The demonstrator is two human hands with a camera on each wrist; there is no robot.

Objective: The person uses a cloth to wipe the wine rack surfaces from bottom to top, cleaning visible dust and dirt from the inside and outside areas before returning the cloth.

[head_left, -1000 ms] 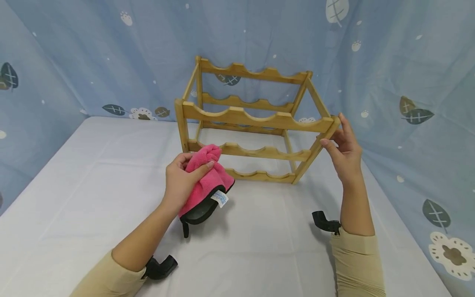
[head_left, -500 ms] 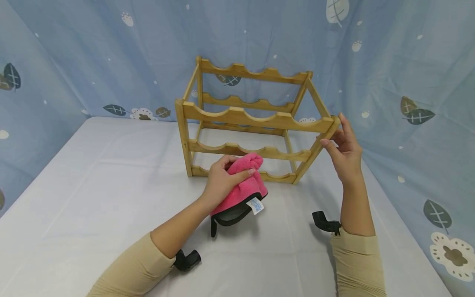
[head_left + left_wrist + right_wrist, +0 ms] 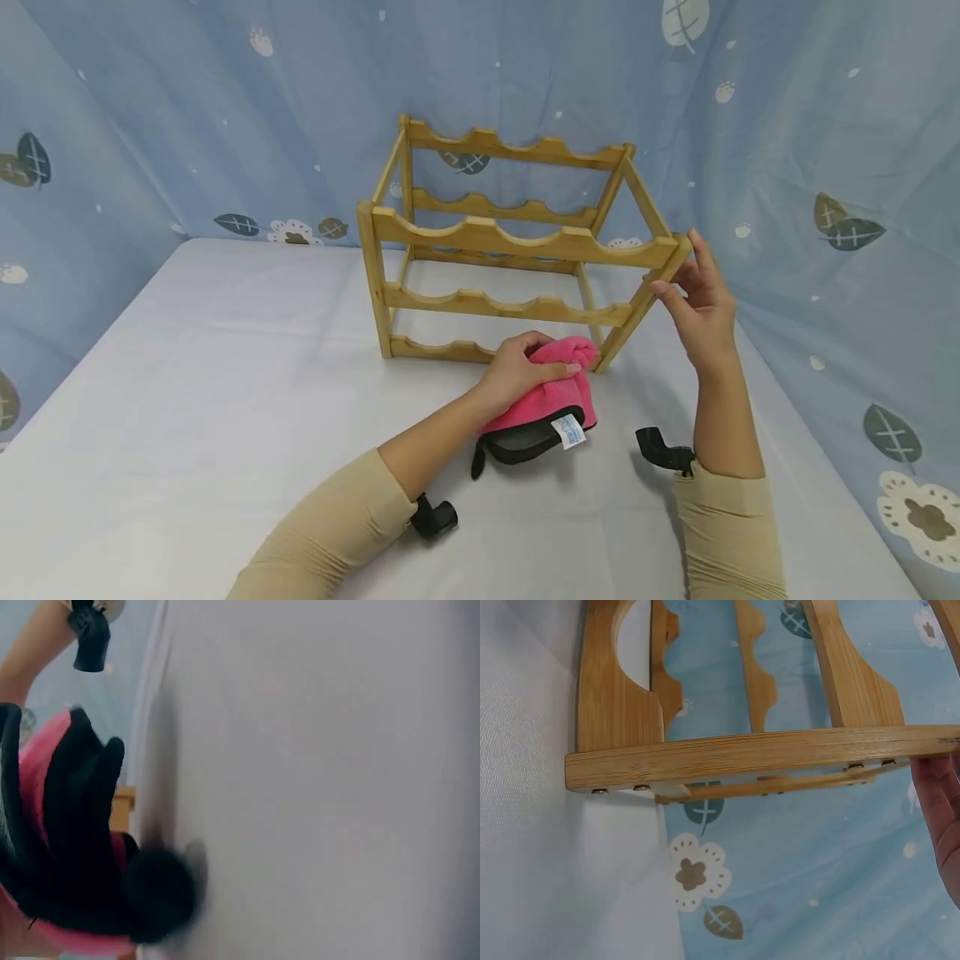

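A wooden wine rack with scalloped rails stands toward the back of the table. My right hand grips its front right post near the top, thumb in front and fingers behind. In the right wrist view that post runs across the picture, with the hand at its right end. My left hand holds a bunched pink cloth with black edging, grey underside and a white tag, low before the rack's bottom right corner. In the left wrist view the cloth's black edging hangs close over the table.
A white sheet covers the table. Blue patterned fabric hangs behind the rack and along both sides. A black camera mount sits at each wrist, the left one low over the table.
My left hand has moved to the right and slightly down with the pink cloth, along the front of the rack. The right hand keeps its grip on the post, and the rack stays put.
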